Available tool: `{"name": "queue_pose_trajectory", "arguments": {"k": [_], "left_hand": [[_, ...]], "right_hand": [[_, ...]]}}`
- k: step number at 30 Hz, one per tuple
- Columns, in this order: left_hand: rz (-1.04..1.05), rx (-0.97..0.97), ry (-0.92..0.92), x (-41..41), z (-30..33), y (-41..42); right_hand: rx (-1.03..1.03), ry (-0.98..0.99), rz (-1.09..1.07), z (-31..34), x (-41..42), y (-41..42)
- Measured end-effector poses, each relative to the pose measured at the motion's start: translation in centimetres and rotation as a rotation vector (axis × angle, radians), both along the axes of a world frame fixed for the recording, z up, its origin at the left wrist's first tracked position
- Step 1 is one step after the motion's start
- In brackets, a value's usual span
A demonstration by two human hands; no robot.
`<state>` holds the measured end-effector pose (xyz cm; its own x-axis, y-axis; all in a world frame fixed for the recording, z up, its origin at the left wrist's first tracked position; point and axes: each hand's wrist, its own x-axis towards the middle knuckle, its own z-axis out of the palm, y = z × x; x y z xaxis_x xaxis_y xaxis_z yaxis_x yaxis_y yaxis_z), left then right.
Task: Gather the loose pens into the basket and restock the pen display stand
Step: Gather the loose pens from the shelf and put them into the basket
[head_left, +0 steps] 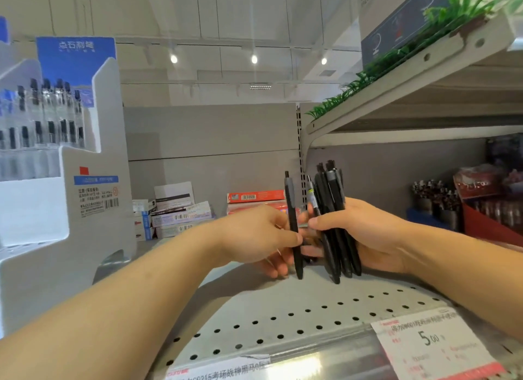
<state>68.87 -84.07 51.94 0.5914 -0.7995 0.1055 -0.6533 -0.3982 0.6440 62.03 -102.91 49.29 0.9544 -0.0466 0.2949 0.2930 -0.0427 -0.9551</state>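
Note:
My right hand (365, 235) grips a bundle of black pens (331, 198), held upright above the perforated shelf (283, 309). My left hand (260, 235) pinches a single black pen (291, 207), also upright, just left of the bundle and close to my right thumb. A white and blue pen display stand (85, 158) rises at the left, with rows of clear pens with black clips (51, 110) in its upper tiers. No basket is in view.
Small stationery boxes (175, 212) and a red pack (256, 196) lie at the back of the shelf. A red tray of pens (486, 207) sits at right under an upper shelf (424, 76) edged with fake grass. Price labels (433, 345) line the front edge.

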Motion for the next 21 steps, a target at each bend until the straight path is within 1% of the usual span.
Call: {"name": "queue_pose_trajectory", "arguments": {"k": [1, 3, 6, 10, 14, 17, 21], "left_hand": [[-0.011, 0.014, -0.038, -0.1, 0.1, -0.2], [-0.019, 0.063, -0.171, -0.5, -0.1, -0.6], [-0.004, 0.115, -0.401, -1.3, -0.5, -1.1], [-0.005, 0.133, -0.614, -1.7, -1.1, -1.6], [0.000, 0.065, -0.737, -1.7, -1.2, -2.2], [-0.006, 0.028, -0.762, -2.6, -1.8, -4.5], [-0.060, 0.027, -0.717, -4.3, -2.2, -10.9]], "right_hand": [[-0.023, -0.028, -0.011, 0.0, -0.1, 0.1], [-0.067, -0.072, -0.005, -0.1, -0.2, 0.4], [-0.079, -0.075, 0.007, -0.2, -0.4, 1.0], [-0.123, -0.066, -0.028, -0.1, -0.7, 1.3], [-0.129, -0.083, -0.017, 0.1, -1.6, 0.2], [-0.169, -0.129, -0.020, 0.5, -3.3, -2.4], [-0.122, -0.167, -0.207, 1.6, -5.1, -9.1]]}}
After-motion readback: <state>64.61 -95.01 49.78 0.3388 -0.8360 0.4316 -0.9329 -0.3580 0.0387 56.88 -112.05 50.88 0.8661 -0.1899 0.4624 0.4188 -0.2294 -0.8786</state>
